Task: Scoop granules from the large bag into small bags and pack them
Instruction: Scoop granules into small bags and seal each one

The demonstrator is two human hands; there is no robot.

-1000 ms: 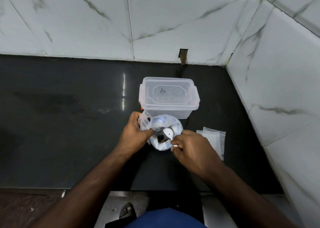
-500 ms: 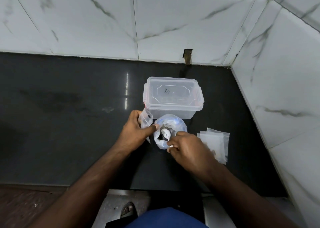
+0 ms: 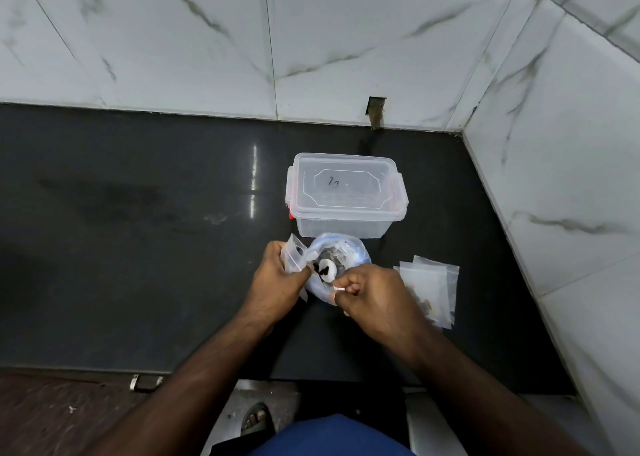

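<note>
The large clear bag [image 3: 349, 253] stands open on the black counter, just in front of a lidded plastic box. My right hand [image 3: 372, 291] pinches the handle of a small white spoon [image 3: 327, 269]; its bowl carries dark granules over the bag's mouth. My left hand [image 3: 277, 279] grips a small clear zip bag [image 3: 294, 253] right beside the large bag's left rim. The spoon's bowl sits close to the small bag's opening. Most of the small bag is hidden by my fingers.
A clear lidded box [image 3: 346, 196] with red clips stands behind the bags. A stack of small zip bags [image 3: 431, 289], some holding dark granules, lies to the right. Tiled walls [image 3: 554, 178] close the back and right; the counter's front edge [image 3: 104, 369] is near my body.
The spoon has come up out of the large bag carrying granules and shifted left toward the small bag. My left hand keeps its hold on the small bag.
</note>
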